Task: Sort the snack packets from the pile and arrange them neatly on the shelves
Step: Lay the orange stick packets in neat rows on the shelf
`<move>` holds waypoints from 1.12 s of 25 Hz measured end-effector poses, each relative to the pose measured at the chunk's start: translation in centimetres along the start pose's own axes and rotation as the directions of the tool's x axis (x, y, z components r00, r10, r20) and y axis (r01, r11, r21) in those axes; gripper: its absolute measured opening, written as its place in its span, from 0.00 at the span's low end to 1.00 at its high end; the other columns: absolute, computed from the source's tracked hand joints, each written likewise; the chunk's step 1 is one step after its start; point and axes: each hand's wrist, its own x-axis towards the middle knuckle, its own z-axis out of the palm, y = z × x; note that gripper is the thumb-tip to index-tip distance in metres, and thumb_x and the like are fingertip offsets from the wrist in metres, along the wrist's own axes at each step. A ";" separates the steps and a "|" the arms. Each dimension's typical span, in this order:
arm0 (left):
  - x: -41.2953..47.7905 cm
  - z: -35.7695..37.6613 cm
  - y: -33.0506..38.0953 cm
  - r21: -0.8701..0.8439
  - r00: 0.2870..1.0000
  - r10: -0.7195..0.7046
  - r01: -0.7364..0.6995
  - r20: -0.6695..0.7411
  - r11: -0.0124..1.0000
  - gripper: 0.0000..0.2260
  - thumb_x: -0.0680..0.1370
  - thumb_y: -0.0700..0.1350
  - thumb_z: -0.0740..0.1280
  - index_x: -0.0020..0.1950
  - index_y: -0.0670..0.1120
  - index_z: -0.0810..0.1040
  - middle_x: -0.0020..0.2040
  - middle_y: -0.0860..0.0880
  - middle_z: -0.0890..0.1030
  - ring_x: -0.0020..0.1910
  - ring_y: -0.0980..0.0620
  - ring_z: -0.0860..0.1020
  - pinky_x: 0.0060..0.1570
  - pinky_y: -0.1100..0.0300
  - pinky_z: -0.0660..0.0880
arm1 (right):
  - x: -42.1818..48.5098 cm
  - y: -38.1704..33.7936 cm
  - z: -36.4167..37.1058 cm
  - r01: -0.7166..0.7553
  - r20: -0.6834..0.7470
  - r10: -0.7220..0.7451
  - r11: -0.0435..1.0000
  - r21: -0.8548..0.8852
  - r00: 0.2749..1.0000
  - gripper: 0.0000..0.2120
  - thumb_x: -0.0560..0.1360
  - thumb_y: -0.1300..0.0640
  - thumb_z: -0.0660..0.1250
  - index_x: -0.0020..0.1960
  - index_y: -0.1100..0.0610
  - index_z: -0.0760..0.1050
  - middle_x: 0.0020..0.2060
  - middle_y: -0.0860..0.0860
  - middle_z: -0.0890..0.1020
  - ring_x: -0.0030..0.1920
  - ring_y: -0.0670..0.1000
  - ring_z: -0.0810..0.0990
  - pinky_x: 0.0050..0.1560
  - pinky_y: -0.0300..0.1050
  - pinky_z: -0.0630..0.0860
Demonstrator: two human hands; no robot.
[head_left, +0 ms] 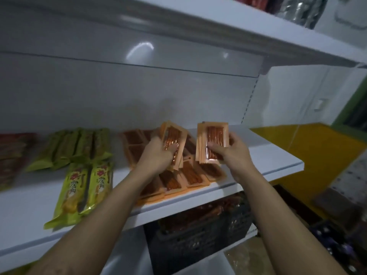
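Head view: my left hand point(156, 155) grips one fanned stack of orange packets point(174, 135). My right hand point(232, 153) pinches a second stack point(215, 139). Both are above the shelf point(278, 167). They seem light, flat and slippery, so I'd clamp across the short edges.

Red packets point(14, 155) blurred, cut off left

White shelf unit point(268, 155) w/ glossy back panel point(119, 80), light glare on it. Rt side: white wall point(297, 92) w/ small switch plate point(320, 104), yellow panel point(321, 155) below, green frame point(355, 104) at edge. Dim overall.
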 end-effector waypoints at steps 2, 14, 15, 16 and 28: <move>0.5 0.2 -0.1 0.025 0.999 -0.051 0.051 0.013 0.998 0.11 0.81 0.50 0.63 0.55 0.45 0.78 0.52 0.45 0.82 0.55 0.45 0.79 0.53 0.56 0.73 | 1.7 0.6 1.3 -0.012 0.073 0.009 0.999 0.042 0.997 0.14 0.71 0.61 0.75 0.54 0.52 0.77 0.47 0.50 0.85 0.46 0.51 0.85 0.49 0.48 0.81; 5.7 0.6 1.4 -0.289 0.943 -0.245 0.176 -0.224 0.941 0.11 0.82 0.46 0.62 0.61 0.42 0.67 0.56 0.39 0.78 0.52 0.42 0.80 0.53 0.44 0.79 | 9.8 0.4 6.9 0.063 0.363 -0.144 0.972 0.228 0.921 0.18 0.69 0.64 0.76 0.57 0.59 0.77 0.46 0.52 0.84 0.42 0.50 0.85 0.39 0.44 0.82; 5.9 1.0 2.1 -0.321 0.941 -0.250 0.170 -0.228 0.932 0.11 0.83 0.47 0.61 0.61 0.42 0.67 0.56 0.40 0.79 0.50 0.43 0.81 0.51 0.45 0.80 | 10.8 0.2 6.8 0.031 0.379 -0.127 0.968 0.250 0.917 0.19 0.69 0.64 0.77 0.58 0.59 0.77 0.47 0.54 0.84 0.42 0.52 0.85 0.37 0.44 0.81; 6.2 1.3 2.6 -0.351 0.947 -0.251 0.169 -0.202 0.921 0.13 0.83 0.50 0.60 0.62 0.43 0.68 0.56 0.40 0.80 0.48 0.44 0.82 0.47 0.45 0.81 | 11.7 0.0 6.8 0.018 0.389 -0.119 0.967 0.253 0.913 0.19 0.69 0.65 0.76 0.58 0.60 0.76 0.47 0.55 0.83 0.41 0.52 0.84 0.35 0.43 0.80; 9.6 3.8 5.4 -0.374 0.948 -0.112 -0.008 -0.298 0.927 0.11 0.79 0.44 0.69 0.58 0.40 0.80 0.50 0.38 0.84 0.47 0.38 0.84 0.43 0.44 0.82 | 20.1 -0.2 7.3 -0.072 0.588 -0.129 0.949 0.307 0.799 0.07 0.72 0.59 0.75 0.44 0.63 0.82 0.37 0.60 0.85 0.36 0.60 0.85 0.40 0.58 0.83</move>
